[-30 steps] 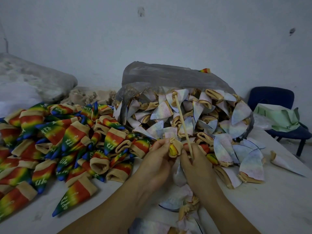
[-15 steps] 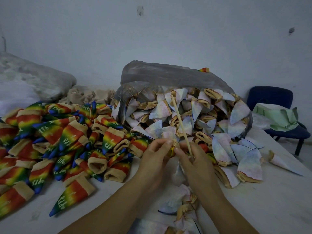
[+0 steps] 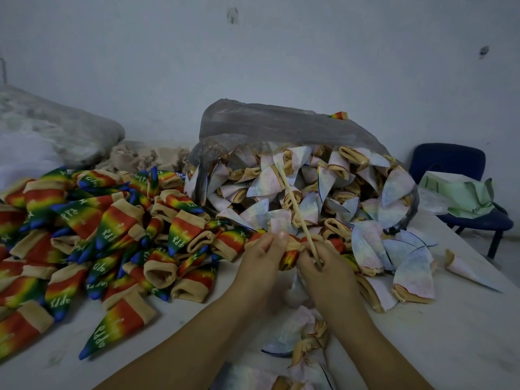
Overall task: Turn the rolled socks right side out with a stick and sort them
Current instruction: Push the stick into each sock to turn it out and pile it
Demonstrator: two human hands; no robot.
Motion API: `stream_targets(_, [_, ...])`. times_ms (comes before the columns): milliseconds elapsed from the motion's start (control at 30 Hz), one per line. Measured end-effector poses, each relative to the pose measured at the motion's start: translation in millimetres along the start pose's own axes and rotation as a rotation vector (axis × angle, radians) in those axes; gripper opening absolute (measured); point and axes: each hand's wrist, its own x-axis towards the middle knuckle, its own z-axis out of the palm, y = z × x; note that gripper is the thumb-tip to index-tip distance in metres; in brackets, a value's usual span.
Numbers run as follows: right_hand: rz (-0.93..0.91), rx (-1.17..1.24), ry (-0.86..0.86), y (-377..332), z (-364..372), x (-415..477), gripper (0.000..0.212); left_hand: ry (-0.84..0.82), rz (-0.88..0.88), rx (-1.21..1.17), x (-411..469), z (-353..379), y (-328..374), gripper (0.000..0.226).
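Observation:
My left hand (image 3: 261, 263) and my right hand (image 3: 326, 274) meet at the table's middle, both pinching one sock (image 3: 291, 256) whose tan cuff and rainbow side show between the fingers. My right hand also grips a thin wooden stick (image 3: 295, 209) that slants up and away to the left. A pile of pale inside-out socks (image 3: 323, 192) spills from a grey plastic bag (image 3: 275, 125) just beyond my hands. To the left lies a heap of rainbow socks (image 3: 92, 235) with tan cuffs.
White table (image 3: 450, 333) under everything. More pale socks (image 3: 304, 350) lie near my forearms. One stray pale sock (image 3: 464, 267) rests at the right. A blue chair (image 3: 455, 192) with green cloth stands off the right edge. A grey sack (image 3: 56, 128) sits at the back left.
The sock in my hands shows more rainbow colour than before, and its tan cuff has been pulled down over it. My hands stay in the same spot; the stick tilts slightly.

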Motion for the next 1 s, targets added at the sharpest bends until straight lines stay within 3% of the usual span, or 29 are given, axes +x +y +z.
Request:
stream_targets(133, [0.138,0.117,-0.090,0,0,-1,0.024,-0.028,-0.059,-0.055,0,-2,4,0.045])
stream_targets(233, [0.202,0.233,-0.094,-1,-5,0,0.019,-0.022,0.022,0.002,-2,-2,5,0.052])
stream_targets(433, [0.195,0.230,-0.001,3,-13,0,0.015,-0.028,0.080,0.235,1,-9,4,0.025])
stream_targets(567, [0.188,0.243,0.043,5,-14,2,0.014,-0.120,0.018,0.178,-3,-11,6,0.023])
stream_targets(667, [0.144,0.229,0.038,2,-14,0,0.013,-0.151,-0.019,-0.004,-4,-12,7,0.013])
stream_targets(833, [0.102,0.220,0.032,1,-13,0,0.017,-0.118,-0.078,-0.168,-5,-12,5,0.019])
stream_targets(1000, [0.076,0.234,-0.008,2,-8,-5,0.022,-0.039,-0.150,-0.118,-2,-12,5,0.020])
